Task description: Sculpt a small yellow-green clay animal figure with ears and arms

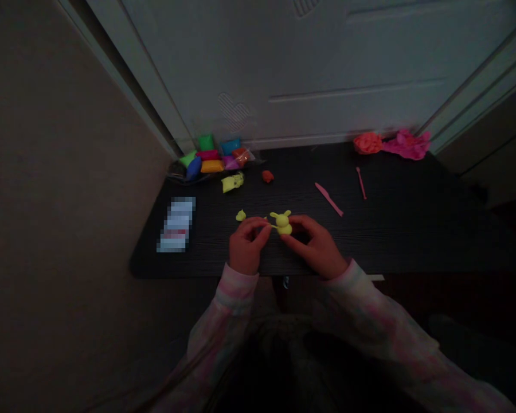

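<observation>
Between my hands is a small yellow clay figure (282,221) with a round head, two long ears and a rounded body. My right hand (313,244) is closed round the body, thumb in front and fingers behind. My left hand (247,244) pinches at a thin yellow strand that sticks out from the figure's left side; the fingertips partly hide it. Just beyond my left hand lies a small yellow clay lump (241,215). Farther back are an opened yellow clay packet (232,182) and a red clay lump (268,176).
A clear bag of coloured clay packets (212,166) lies at the back left, above a blurred, phone-like rectangle (177,223). To the right are a pink plastic knife (328,199) and a thin pink tool (361,183). Crumpled orange (368,143) and pink pieces (408,144) lie by the white panel.
</observation>
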The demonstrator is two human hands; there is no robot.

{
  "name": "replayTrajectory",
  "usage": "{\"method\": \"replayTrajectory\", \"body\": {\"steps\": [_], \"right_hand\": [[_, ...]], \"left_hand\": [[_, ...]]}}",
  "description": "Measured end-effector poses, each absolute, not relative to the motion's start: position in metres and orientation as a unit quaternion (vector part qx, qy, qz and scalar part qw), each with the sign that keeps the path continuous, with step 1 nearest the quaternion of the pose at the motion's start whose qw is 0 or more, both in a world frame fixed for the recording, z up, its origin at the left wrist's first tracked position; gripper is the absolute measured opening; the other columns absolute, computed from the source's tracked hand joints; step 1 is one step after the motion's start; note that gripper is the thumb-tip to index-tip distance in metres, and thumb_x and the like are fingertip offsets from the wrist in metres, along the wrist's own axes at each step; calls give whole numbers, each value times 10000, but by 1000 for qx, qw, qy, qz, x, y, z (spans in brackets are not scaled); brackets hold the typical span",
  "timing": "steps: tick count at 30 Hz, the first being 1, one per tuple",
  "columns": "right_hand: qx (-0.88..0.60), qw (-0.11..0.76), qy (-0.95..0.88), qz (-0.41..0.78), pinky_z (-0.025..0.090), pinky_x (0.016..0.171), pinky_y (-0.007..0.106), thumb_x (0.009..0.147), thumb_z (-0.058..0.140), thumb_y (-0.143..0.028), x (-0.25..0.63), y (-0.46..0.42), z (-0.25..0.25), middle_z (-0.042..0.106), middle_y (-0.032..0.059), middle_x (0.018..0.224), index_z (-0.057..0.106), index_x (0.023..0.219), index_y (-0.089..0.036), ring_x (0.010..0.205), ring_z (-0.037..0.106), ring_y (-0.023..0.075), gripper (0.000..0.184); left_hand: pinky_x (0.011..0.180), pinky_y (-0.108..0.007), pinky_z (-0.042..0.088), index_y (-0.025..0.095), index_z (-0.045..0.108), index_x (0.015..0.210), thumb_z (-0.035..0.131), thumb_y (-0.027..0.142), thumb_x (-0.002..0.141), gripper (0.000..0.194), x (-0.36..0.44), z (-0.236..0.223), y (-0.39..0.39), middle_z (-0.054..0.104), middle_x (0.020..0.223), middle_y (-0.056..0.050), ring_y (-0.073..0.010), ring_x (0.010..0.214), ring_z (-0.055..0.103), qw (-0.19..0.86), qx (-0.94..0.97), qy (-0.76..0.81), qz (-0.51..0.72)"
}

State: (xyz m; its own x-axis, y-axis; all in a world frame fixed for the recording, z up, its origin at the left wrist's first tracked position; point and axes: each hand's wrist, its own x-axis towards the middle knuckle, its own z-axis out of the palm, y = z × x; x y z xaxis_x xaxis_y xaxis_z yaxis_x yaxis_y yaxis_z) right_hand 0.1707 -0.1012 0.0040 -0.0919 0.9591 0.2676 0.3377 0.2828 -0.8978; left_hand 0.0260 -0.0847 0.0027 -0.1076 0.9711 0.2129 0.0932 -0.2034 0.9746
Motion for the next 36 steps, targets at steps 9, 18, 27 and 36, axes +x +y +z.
{"method": "replayTrajectory", "body": {"steps": [9,18,27,36], "right_hand": [[-496,465,-642,356,450,754,322,704,588,-270,172,-101,2,567,47,891,517,960,-190,807,549,159,278],[-494,461,-649,350,457,750,321,704,586,-285,171,-101,1,569,41,900,520,949,-203,817,555,160,267],[-499,462,-648,343,455,738,319,699,589,-278,171,-101,3,573,38,885,523,944,-200,802,551,158,265],[-500,468,-628,370,450,755,314,695,593,-266,170,-102,3,577,42,894,525,942,-193,804,552,154,267]], "left_hand": [[733,-251,428,191,635,744,578,194,669,94,24,-3,-85,608,860,-25,-127,843,547,407,530,459,585],[673,-252,433,177,628,680,604,226,650,62,25,-1,-85,603,840,-32,-126,772,545,367,559,492,557],[721,-272,431,166,618,666,590,223,662,63,28,2,-85,609,816,-35,-129,774,551,345,567,507,550],[728,-272,438,178,633,754,562,210,689,101,28,3,-87,615,861,-39,-131,811,556,342,565,495,565]]}}
